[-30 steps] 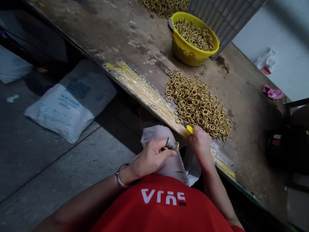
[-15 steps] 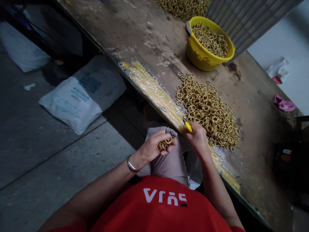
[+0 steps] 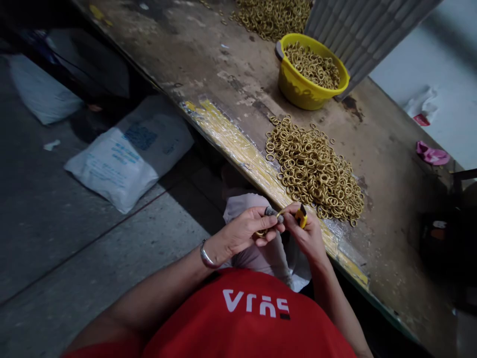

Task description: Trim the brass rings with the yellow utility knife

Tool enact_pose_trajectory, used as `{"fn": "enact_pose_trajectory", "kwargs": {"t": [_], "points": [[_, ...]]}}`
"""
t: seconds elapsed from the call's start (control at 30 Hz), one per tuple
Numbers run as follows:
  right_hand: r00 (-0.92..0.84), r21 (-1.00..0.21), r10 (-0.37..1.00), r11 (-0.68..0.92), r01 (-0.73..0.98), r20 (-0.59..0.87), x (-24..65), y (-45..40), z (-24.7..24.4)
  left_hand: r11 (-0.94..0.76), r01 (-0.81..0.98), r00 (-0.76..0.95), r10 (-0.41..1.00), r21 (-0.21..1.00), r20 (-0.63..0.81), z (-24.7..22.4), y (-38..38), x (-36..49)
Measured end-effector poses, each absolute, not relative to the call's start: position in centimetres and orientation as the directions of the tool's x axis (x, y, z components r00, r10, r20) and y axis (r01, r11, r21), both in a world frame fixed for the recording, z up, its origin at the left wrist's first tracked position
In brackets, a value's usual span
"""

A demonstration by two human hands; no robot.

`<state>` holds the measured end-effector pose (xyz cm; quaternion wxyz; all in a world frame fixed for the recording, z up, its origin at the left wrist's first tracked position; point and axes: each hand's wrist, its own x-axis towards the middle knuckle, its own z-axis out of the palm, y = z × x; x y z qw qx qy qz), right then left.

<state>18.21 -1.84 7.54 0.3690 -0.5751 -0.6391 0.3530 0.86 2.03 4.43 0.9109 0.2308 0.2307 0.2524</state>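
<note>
Brass-coloured rings [image 3: 261, 232] lie in the curled fingers of my left hand [image 3: 249, 227], which wears a grey covering on a fingertip. My right hand [image 3: 306, 237] meets it just in front of the table edge. A small yellow utility knife [image 3: 301, 217] is held in the right hand, its dark tip pointing up. Between both hands' fingertips is a thin brass-coloured piece, probably a ring; its shape is partly hidden. Close beyond the right hand, a heap of brass-coloured rings [image 3: 316, 171] lies on the table [image 3: 387, 219].
A yellow basin [image 3: 312, 95] full of rings stands behind the heap, near a grey corrugated panel [image 3: 368, 35]. Another ring pile [image 3: 274, 17] lies farther back. Clear tape over yellow strips [image 3: 238, 149] covers the table edge. A white sack [image 3: 130, 149] rests on the floor at left.
My right hand has moved from the table edge to my left hand, and the knife now points up. My left hand has turned and closed more over its rings.
</note>
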Motion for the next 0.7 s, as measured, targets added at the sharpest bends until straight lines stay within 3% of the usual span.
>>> {"fn": "enact_pose_trajectory", "kwargs": {"t": [0.1,0.27,0.43,0.6,0.7], "points": [[-0.117,-0.737,0.984,0.177,0.652,0.132,18.7,-2.9,7.6,0.699,-0.341,0.718,0.625,0.629,-0.305,4.7,1.6,1.3],[-0.114,-0.419,0.993,0.119,0.9,0.037,19.0,-4.1,7.7,0.509,-0.256,0.692,0.69,0.822,-0.212,4.4,1.1,1.6],[-0.047,-0.21,0.996,0.031,0.977,-0.07,17.9,-3.6,8.0,0.237,-0.102,0.686,0.72,0.966,-0.104,4.3,1.9,0.8],[0.039,-0.009,0.989,-0.041,0.999,-0.144,17.5,-1.5,7.7,-0.071,-0.011,0.618,0.784,0.997,0.062,6.0,2.1,-1.1],[0.16,0.102,0.975,-0.145,0.984,-0.155,17.9,0.6,7.6,-0.074,-0.072,0.695,0.711,0.995,0.103,7.0,1.8,-2.0]]}}
